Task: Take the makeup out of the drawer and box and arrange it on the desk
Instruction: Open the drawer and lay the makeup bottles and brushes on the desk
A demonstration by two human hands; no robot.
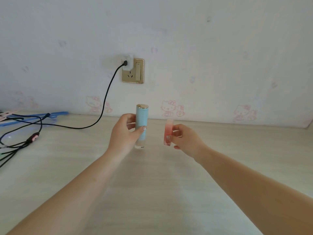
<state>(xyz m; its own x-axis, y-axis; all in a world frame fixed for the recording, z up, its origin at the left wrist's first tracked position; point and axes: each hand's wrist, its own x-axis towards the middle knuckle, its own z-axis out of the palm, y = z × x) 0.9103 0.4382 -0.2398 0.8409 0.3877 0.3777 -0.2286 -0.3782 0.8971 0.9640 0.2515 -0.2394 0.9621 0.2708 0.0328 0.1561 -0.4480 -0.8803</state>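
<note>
Left hand (126,133) grips upright pale-blue cylindrical makeup tube (142,122), base at pale wood-grain counter (152,184). Right hand (184,139) pinches upright pink translucent makeup stick (168,131) nearby; contact with counter unclear.

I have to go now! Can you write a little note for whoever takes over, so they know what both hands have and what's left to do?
Left hand grips the blue tube, upright, its base at or just above the desk; contact is unclear.
Right hand pinches the pink tube, upright, held beside the blue one, apart from it.
Done: both tubes are out and at the desk.
Left: set both down standing, then fetch the rest. The drawer and box are out of view.
Mind the black cables at the left.
</note>
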